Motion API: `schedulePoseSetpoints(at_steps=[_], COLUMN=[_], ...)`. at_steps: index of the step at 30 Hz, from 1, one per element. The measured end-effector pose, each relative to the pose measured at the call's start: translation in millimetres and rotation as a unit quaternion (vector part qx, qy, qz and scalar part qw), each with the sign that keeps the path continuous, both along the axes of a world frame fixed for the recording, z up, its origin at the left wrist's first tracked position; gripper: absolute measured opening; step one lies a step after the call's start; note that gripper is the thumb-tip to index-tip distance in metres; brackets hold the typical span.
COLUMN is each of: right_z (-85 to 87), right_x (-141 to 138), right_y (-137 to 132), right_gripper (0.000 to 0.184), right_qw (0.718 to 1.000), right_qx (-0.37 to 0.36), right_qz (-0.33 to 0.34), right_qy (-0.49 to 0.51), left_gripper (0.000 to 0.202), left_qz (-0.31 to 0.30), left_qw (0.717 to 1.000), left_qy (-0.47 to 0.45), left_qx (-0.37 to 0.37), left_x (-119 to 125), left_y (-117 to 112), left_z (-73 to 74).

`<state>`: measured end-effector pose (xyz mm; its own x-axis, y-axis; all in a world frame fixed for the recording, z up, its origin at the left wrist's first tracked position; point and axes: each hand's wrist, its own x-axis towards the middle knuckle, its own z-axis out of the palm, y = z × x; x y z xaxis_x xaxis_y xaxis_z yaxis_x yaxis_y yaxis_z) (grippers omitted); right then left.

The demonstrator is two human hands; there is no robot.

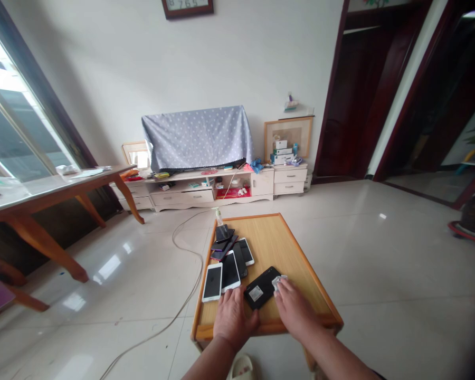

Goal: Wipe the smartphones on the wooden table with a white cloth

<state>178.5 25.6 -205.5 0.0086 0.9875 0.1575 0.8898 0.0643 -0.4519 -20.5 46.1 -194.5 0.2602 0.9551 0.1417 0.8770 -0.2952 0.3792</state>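
Observation:
A black phone [266, 284] lies back side up on the small wooden table, slanted, with a white label on its lower left part. My left hand [233, 315] is around its near left corner, fingers along one edge and thumb by the other. In my right hand [293, 306] a crumpled white wipe [277, 282] is pinched and pressed against the phone's right end. To the left, a white phone [212, 282] lies screen up. Beside it another white phone [230, 270] overlaps a dark one [240, 258]. Several more phones [224, 246] are piled behind them.
A pump bottle [219, 215] stands at the far left corner of the wooden table [275, 237]. A cable [190, 295] runs over the floor on the left. Beyond are a white TV cabinet [182, 198] and a larger table [98, 182]. A slipper [243, 367] shows below.

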Motion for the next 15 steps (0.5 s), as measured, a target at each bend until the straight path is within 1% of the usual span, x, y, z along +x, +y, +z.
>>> schedulePoseSetpoints(at_steps=[2, 4, 6, 7, 8, 9, 10, 12, 13, 15], right_z=[-0.8, -2.5, -2.6, -1.9, -0.8, 0.3, 1.2, 1.7, 1.2, -1.5], right_x=[-12.9, -29.7, -37.1, -34.9, -29.1, -20.8, -11.9, 0.4, 1.1, -10.0], right_y=[-6.6, -16.0, -18.0, -14.5, -8.2, -0.1, 8.4, 21.0, 23.0, 17.3], right_gripper=[0.051, 0.049, 0.048, 0.048, 0.048, 0.049, 0.05, 0.052, 0.052, 0.051], right_qw=[0.999, 0.996, 0.992, 0.993, 0.994, 0.997, 0.999, 1.0, 1.0, 1.0], right_qx=[0.002, 0.001, 0.004, 0.007, 0.01, 0.013, 0.015, 0.017, 0.016, 0.015], right_qz=[0.032, 0.084, 0.12, 0.118, 0.102, 0.081, 0.045, 0.008, -0.001, 0.018], right_qy=[0.004, 0.016, 0.026, 0.025, 0.021, 0.015, 0.004, -0.004, -0.007, -0.008], left_gripper=[0.055, 0.053, 0.053, 0.053, 0.053, 0.054, 0.054, 0.056, 0.057, 0.056], left_qz=[0.001, -0.003, -0.006, -0.005, -0.003, -0.001, 0.0, -0.001, -0.003, -0.006], left_qw=[1.0, 1.0, 1.0, 1.0, 1.0, 1.0, 1.0, 1.0, 1.0, 1.0], left_qy=[0.001, 0.005, 0.007, 0.006, 0.005, 0.003, 0.001, -0.003, -0.005, -0.007], left_qx=[-0.008, -0.017, -0.017, -0.013, -0.008, -0.003, 0.001, 0.006, 0.007, 0.004], left_x=[-0.2, -0.5, -0.4, -0.3, -0.1, 0.1, 0.2, 0.0, -0.3, -1.2], left_y=[0.0, 0.4, 0.7, 0.8, 0.7, 0.6, 0.4, 0.3, 0.4, 1.0], left_z=[0.9, 1.0, 0.7, 0.3, -0.1, -0.5, -1.0, -2.1, -2.8, -4.2])
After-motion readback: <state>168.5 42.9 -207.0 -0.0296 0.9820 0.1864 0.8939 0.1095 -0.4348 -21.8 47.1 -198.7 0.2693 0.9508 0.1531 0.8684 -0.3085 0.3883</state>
